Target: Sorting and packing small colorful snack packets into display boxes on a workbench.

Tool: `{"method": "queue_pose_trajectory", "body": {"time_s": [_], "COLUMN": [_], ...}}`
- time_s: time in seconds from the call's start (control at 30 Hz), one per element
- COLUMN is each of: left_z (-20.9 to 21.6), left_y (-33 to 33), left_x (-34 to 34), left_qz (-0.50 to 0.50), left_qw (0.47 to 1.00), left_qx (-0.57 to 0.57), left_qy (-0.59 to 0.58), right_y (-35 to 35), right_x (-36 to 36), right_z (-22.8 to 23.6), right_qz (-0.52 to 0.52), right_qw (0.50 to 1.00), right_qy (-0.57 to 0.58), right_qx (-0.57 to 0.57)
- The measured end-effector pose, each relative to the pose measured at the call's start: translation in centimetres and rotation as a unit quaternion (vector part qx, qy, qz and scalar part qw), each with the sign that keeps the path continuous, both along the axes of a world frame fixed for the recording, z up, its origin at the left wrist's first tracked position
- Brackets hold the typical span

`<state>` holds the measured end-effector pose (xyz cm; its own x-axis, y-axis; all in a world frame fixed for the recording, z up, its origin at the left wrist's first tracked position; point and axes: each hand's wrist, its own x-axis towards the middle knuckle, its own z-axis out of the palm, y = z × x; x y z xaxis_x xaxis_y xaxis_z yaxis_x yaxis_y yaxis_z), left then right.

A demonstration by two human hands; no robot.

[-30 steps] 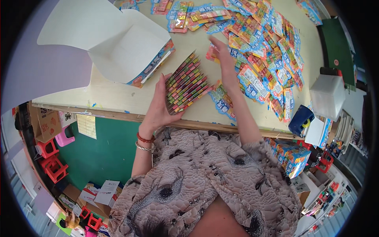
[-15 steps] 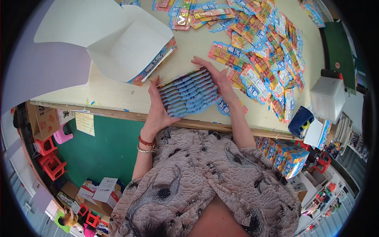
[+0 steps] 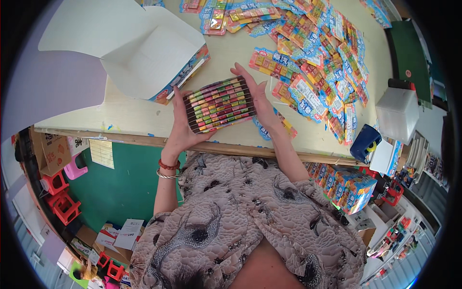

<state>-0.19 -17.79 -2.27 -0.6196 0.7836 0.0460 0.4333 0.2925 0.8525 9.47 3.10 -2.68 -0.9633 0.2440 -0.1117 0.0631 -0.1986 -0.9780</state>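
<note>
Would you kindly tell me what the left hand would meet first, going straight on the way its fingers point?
Most likely the left hand would meet the printed side of the open box, though the hand's height above the table is hard to judge.

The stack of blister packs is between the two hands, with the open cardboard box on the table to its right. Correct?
No: the head view shows the open cardboard box on the table to the left, not right, of the stack of blister packs. The stack is between the left hand and right hand, as you say.
</note>
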Motion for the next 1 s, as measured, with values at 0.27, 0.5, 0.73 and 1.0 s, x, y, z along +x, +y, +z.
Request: {"method": "queue_pose_trajectory", "body": {"time_s": [0.27,0.5,0.73,1.0], "left_z": [-0.2,-0.5,0.0,-0.6], "left_y": [0.0,0.0,-0.2,-0.3], "left_x": [0.1,0.3,0.1,0.1], "left_qz": [0.001,0.008,-0.013,-0.010], "left_qw": [1.000,0.998,0.999,0.999], "left_qx": [0.025,0.052,0.031,0.035], "left_qy": [-0.012,-0.020,-0.010,0.020], "right_y": [2.7,3.0,1.9,0.7], "right_x": [0.3,0.7,1.0,0.9], "right_z": [-0.6,-0.4,-0.6,-0.5], "right_qz": [0.043,0.030,-0.013,-0.055], "right_qw": [0.988,0.993,1.000,0.995], "right_qy": [0.030,0.029,0.004,0.005], "right_qx": [-0.145,-0.107,0.000,0.080]}}
